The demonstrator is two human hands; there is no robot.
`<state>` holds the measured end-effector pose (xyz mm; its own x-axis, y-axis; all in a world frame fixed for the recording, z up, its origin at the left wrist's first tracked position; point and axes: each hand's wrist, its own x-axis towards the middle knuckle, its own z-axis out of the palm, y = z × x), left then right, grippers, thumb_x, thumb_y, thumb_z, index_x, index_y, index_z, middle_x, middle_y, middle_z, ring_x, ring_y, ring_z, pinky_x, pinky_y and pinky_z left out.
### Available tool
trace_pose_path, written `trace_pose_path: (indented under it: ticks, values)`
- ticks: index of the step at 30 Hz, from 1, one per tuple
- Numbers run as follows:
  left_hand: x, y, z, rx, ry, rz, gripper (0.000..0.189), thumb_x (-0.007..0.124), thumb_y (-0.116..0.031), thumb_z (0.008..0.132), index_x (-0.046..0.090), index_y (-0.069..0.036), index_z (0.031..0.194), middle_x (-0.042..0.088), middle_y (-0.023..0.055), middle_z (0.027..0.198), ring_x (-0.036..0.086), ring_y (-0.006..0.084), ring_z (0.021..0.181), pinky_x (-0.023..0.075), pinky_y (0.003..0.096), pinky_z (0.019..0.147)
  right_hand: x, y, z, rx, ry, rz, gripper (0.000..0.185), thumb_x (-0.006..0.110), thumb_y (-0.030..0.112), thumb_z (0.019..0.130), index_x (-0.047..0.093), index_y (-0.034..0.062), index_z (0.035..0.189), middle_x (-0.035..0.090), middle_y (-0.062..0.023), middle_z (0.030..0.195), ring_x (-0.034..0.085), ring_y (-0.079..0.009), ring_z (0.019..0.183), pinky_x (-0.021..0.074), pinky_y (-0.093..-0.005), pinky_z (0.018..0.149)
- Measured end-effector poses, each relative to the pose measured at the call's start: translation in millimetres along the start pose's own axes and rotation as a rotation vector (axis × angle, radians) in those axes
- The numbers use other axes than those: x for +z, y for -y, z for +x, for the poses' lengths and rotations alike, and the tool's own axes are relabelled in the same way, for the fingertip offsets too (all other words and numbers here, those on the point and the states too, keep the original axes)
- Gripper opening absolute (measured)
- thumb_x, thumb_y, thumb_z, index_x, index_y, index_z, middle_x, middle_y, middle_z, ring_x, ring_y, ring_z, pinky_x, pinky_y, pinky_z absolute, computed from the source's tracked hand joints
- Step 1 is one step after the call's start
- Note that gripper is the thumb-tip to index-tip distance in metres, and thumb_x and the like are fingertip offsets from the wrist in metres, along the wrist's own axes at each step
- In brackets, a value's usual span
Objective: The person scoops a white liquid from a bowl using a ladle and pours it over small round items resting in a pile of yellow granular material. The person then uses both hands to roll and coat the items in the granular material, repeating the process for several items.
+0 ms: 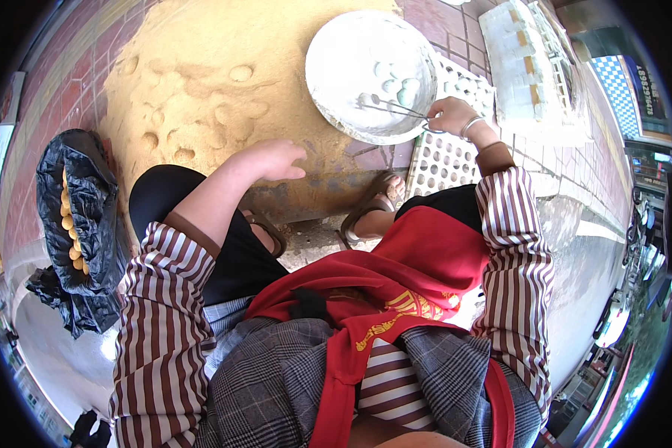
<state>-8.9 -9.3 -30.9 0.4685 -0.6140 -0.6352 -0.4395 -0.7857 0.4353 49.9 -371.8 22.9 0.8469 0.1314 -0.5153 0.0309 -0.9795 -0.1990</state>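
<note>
My right hand (453, 116) grips the looped handles of metal tongs (395, 107), whose tips reach down into a wide white basin (336, 115). Several pale bluish eggs (395, 84) rest together toward the right inside the basin; glare washes out much of its contents. My left hand (277, 159) is empty, thumb and fingers apart, over the near edge of a spread of yellow-brown powder (201, 50). Hollows mark the powder, and a powder-coated egg (241, 73) shows on it. Whether my left hand touches the powder, I cannot tell.
To the left, a black plastic bag (50, 218) holds several coated eggs (67, 223). A plastic egg tray (434, 168) lies beside my right foot, and another tray with pale eggs (467, 84) sits beyond the basin. White foam boxes (518, 73) stand at the far right on paving.
</note>
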Motion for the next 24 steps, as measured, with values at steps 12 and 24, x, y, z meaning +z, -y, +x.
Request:
trace_pose_path:
  ticks: [12,24]
  values:
    - [-1.1,-2.2,-0.1,0.012,0.0,0.016,0.048,0.058,-0.034,0.089,0.052,-0.007,0.127,0.057,0.0176,0.116,0.056,0.0319,0.108,0.0458,0.0412,0.091,6.4,10.5,1.8,-0.05,-0.017,-0.051,0.03,0.065,0.028,0.066,0.071,0.0073,0.086,0.069,-0.0149,0.084,0.065,-0.0288,0.083,0.0501,-0.035,0.078]
    - [-2.3,-3.5,-2.4,0.014,-0.001,0.001,0.047,0.057,-0.033,0.09,0.052,-0.007,0.128,0.057,0.0166,0.118,0.056,0.0315,0.108,0.0453,0.0413,0.092,6.1,7.4,4.5,-0.093,-0.037,0.024,0.028,0.066,0.024,0.066,0.071,0.0049,0.085,0.068,-0.0125,0.08,0.065,-0.0237,0.073,0.0501,-0.0302,0.069]
